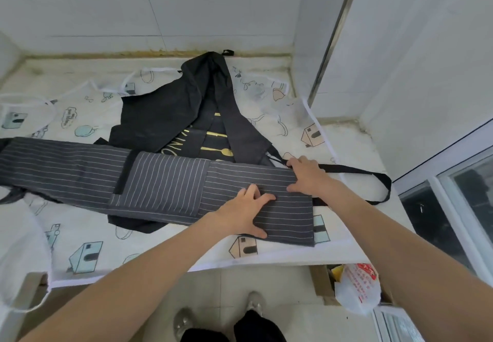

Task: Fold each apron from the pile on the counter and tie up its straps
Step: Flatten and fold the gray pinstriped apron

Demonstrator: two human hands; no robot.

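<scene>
At centre frame, the left hand (246, 212) presses spread fingers flat on the folded grey pinstriped fabric apron (165, 187); the right hand (306, 177), fingers apart, holds its right edge beside the black strap (373, 179).

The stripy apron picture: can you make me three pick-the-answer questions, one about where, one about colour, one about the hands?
1. Where does the striped apron lie?
A. partly over the black apron
B. on the floor
C. inside the box

2. What colour is the spoon print?
A. red
B. gold
C. green

3. What are the hands doing?
A. hanging idle
B. holding scissors
C. resting on the striped apron

Answers: 1 A, it covers the black apron's near edge. 2 B, it is golden. 3 C, the left hand and right hand lie on its right end.
</scene>
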